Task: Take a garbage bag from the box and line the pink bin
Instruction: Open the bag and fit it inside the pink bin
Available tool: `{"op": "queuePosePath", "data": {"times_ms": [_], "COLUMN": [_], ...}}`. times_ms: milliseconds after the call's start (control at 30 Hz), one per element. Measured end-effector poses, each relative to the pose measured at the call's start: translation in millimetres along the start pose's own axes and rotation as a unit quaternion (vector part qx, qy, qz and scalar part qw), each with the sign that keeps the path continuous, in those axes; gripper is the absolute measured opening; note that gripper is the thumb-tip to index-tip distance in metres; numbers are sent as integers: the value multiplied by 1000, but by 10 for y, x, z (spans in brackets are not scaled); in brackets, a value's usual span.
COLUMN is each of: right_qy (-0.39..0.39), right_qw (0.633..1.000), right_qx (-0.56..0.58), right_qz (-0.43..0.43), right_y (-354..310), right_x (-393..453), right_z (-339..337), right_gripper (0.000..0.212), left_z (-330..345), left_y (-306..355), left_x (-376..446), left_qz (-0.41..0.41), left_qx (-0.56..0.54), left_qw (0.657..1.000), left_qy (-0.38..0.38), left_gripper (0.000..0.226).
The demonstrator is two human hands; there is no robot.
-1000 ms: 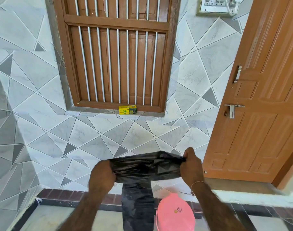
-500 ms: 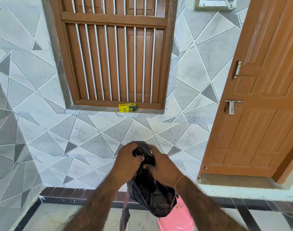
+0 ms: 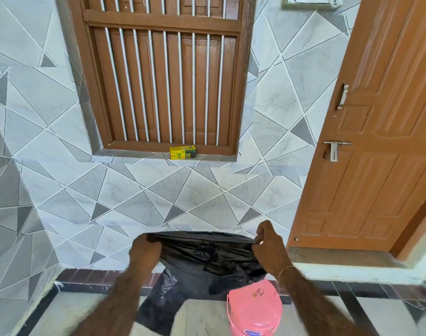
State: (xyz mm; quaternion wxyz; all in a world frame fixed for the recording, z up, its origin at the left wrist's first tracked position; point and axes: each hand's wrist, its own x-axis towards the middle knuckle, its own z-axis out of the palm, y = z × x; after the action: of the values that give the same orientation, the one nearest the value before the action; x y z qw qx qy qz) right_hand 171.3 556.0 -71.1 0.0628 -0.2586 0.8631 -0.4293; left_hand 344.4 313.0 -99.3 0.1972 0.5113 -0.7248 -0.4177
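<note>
A black garbage bag (image 3: 207, 260) is stretched out between my two hands at the bottom centre. My left hand (image 3: 145, 251) grips its left top edge. At the other end, my right hand (image 3: 267, 246) pinches the right top edge. The bag's body hangs down, and a loose tail falls toward the floor at the lower left. The pink bin (image 3: 254, 311) stands on the floor just below and to the right of the bag, with its lid closed. A small yellow garbage-bag box (image 3: 182, 152) sits on the window sill, far from both hands.
A brown barred window (image 3: 163, 76) fills the tiled wall ahead. An orange-brown door (image 3: 367, 141) with a metal handle is at the right, with a raised threshold step (image 3: 340, 260) below it. A dark skirting strip runs along the floor edge.
Both hands, bunched together on the crumpled bag half a second ago, have pulled apart sideways, spreading the bag's top edge wide again. The view has tilted slightly down.
</note>
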Motion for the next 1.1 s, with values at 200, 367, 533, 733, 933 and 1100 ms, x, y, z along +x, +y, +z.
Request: {"op": "queuePosePath", "data": {"times_ms": [200,367,533,733,933,1100], "right_qy": [13,139,111,-12,-22,27], "right_qw": [992,954,924,975,986,936], "right_qx": [-123,-256,-227,-20,77,-277], "right_qz": [-40,-66,-289,-221,-148,-215], "right_y": [99,198,-109,-307,-212,-132], "right_x": [-102,-30,-155,-45,82,63], "right_z": [59,-12,174,370,229,122], "right_gripper": [29,19,34,21,42,23], "left_z": [23,-52,-4,-150,-405,-382], "left_y": [613,924,1126,1154,866,656], "left_x": [-440,-543,-714,-711,-526,-540], "left_qz": [-10,-5,71,128,222,332], "left_qx": [-293,-296,-298,-303,-51,345], "left_qw": [955,949,928,911,969,878], "left_qy": [-34,-112,-210,-247,-97,1], "left_gripper": [41,47,47,49,32,32]}}
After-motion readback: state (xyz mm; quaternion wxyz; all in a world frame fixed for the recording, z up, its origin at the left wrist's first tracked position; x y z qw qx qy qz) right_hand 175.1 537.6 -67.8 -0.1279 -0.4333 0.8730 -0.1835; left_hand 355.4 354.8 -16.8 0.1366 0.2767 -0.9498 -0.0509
